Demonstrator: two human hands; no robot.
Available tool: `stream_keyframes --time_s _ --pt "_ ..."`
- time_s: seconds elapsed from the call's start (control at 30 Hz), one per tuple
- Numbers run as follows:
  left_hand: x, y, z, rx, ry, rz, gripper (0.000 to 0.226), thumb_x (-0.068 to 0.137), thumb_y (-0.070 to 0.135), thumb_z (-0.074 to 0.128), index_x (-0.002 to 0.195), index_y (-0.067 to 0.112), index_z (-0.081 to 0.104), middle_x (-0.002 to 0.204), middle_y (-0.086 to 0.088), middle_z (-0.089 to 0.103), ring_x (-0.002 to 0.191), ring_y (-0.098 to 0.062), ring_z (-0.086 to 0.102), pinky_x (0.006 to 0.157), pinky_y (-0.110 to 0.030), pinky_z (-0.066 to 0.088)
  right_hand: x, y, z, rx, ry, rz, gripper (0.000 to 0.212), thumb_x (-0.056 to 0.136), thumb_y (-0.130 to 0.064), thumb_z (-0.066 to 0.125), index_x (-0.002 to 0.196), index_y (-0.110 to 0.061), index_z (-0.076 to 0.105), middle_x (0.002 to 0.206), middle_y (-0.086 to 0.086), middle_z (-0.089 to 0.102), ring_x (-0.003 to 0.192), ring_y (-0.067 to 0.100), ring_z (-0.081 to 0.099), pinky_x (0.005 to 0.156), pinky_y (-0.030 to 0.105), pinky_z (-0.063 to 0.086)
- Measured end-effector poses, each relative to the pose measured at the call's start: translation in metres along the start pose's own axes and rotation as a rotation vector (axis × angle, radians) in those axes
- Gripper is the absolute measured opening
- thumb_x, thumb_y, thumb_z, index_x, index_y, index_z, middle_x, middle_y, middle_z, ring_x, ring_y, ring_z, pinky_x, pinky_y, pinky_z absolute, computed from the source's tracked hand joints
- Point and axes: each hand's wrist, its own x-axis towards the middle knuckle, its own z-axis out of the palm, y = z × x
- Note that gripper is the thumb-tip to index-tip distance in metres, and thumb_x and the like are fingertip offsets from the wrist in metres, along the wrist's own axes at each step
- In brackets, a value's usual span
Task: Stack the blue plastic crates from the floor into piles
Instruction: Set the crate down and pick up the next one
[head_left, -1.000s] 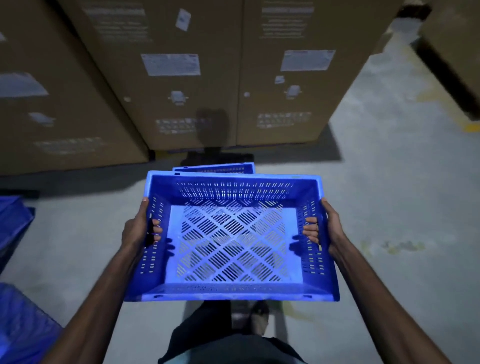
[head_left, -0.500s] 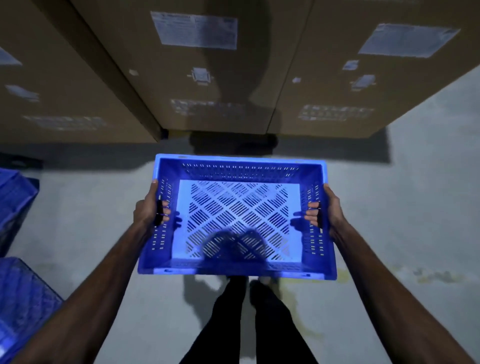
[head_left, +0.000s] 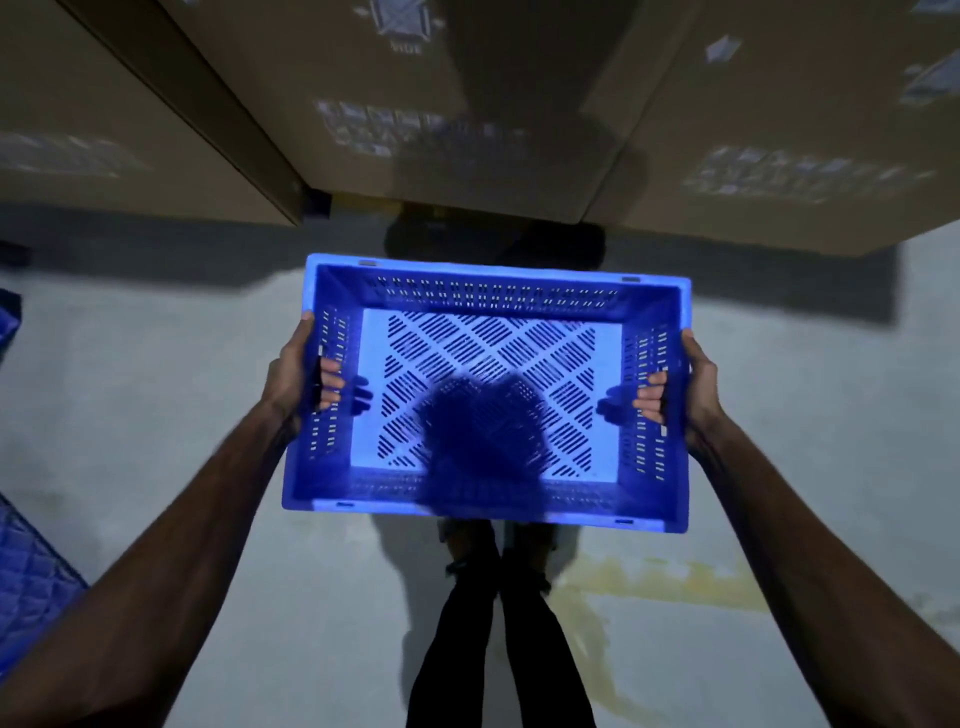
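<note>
1. You stand on a grey concrete floor (head_left: 156, 364), with a worn yellow mark (head_left: 649, 571) just right of your legs (head_left: 498, 623) (dark trousers, feet close together).
2. Tall cardboard boxes (head_left: 467, 104) wall off the far side. Their printed labels are too blurred to read.
3. At the left edge more blue plastic (head_left: 31, 597) shows. It may be a pile of crates, but the frame cuts it off.
4. The blue crate (head_left: 498, 283) is off the floor, in front of you above your feet. It is held roughly level, open side up, with a dark shadow across the near half of its slotted base.
5. Your left hand (head_left: 291, 374) grips the left short wall, palm outside. Its fingers (head_left: 330, 384) curl through the handle slot, pressed together, their tips showing inside.
6. Your right hand (head_left: 698, 389) mirrors it on the right wall, with its fingertips (head_left: 649, 397) bunched inside the slot.
7. Both arms reach forward, nearly straight and well apart.
</note>
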Motion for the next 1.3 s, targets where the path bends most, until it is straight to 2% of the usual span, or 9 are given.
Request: stream_keyframes --time_s 0.2,0.47,0.67,0.77,0.9,1.0,1.07,1.17,1.3 --pt "0.014 0.009 0.005 -0.008 0.006 0.027 0.085 0.063 0.097 0.054 0.068 0.012 0.055 0.057 -0.007 0.049 0.042 -0.02 0.044 0.041 -0.026 0.035 0.014 -0.017 0.009 -0.009 -0.013 -0.049 0.075 0.086 -0.085 0.03 0.063 -0.016 0.045 0.046 0.003 0.053 0.037 0.017 0.052 0.04 0.019 0.04" --pt "0.026 0.024 0.012 0.008 0.096 0.136 0.084 0.065 0.095 0.056 0.067 0.01 0.059 0.056 -0.009 0.053 0.044 -0.023 0.048 0.041 -0.026 0.039 0.02 -0.013 0.014 0.023 0.054 -0.084 0.074 0.086 -0.085 0.029 0.066 -0.017 0.049 0.05 0.005 0.06 0.049 0.02 0.06 0.051 0.025 0.044" --pt "0.034 0.031 0.016 0.049 0.159 0.162 0.087 0.061 0.096 0.058 0.072 0.011 0.064 0.06 -0.01 0.06 0.046 -0.025 0.054 0.051 -0.033 0.045 0.029 -0.015 0.011 0.012 0.134 -0.125 0.079 0.078 -0.09 0.039 0.07 -0.014 0.057 0.063 0.011 0.066 0.051 0.022 0.065 0.049 0.024 0.05" --pt "0.031 0.03 0.016 0.062 0.272 0.173 0.09 0.057 0.097 0.061 0.079 0.01 0.07 0.071 -0.01 0.07 0.055 -0.025 0.064 0.059 -0.036 0.055 0.026 -0.012 0.012 -0.003 0.279 -0.195 0.08 0.073 -0.087 0.052 0.079 -0.009 0.068 0.069 0.014 0.069 0.053 0.024 0.065 0.051 0.028 0.053" --pt "0.02 0.027 0.006 0.222 0.497 0.137 0.1 0.059 0.103 0.044 0.088 0.01 0.069 0.105 -0.009 0.072 0.094 -0.031 0.069 0.09 -0.044 0.057 0.021 -0.014 0.009 -0.054 0.386 -0.19 0.074 0.075 -0.081 0.055 0.078 -0.008 0.07 0.075 0.011 0.073 0.06 0.025 0.069 0.061 0.034 0.059" --pt "-0.01 0.022 -0.01 0.473 0.692 0.238 0.095 0.079 0.093 0.031 0.078 0.006 0.069 0.098 -0.02 0.071 0.098 -0.041 0.065 0.084 -0.042 0.048 0.009 -0.015 -0.004 -0.249 0.497 -0.175 0.083 0.067 -0.091 0.044 0.081 -0.014 0.07 0.09 0.008 0.072 0.083 0.032 0.071 0.082 0.047 0.059" --pt "-0.033 0.016 -0.02 0.577 0.812 0.286 0.082 0.092 0.077 0.035 0.08 0.003 0.069 0.097 -0.027 0.068 0.097 -0.047 0.063 0.083 -0.045 0.049 0.002 -0.011 -0.019 -0.354 0.564 -0.187 0.086 0.071 -0.091 0.038 0.089 -0.012 0.069 0.096 0.008 0.07 0.089 0.031 0.067 0.089 0.049 0.056" --pt "-0.082 0.003 -0.034 0.642 0.758 0.326 0.063 0.097 0.063 0.044 0.09 0.007 0.074 0.097 -0.028 0.07 0.098 -0.049 0.064 0.084 -0.047 0.052 -0.032 0.002 -0.045 -0.318 0.594 -0.168 0.078 0.067 -0.087 0.042 0.087 -0.017 0.07 0.094 0.008 0.072 0.09 0.032 0.069 0.087 0.051 0.058" --pt "-0.154 -0.031 -0.035 0.604 0.442 0.475 0.057 0.092 0.061 0.043 0.081 0.012 0.071 0.076 -0.015 0.073 0.081 -0.038 0.07 0.072 -0.042 0.054 -0.104 0.032 -0.051 -0.331 0.517 -0.169 0.07 0.064 -0.084 0.049 0.083 -0.02 0.069 0.087 0.008 0.074 0.088 0.034 0.071 0.083 0.051 0.06"
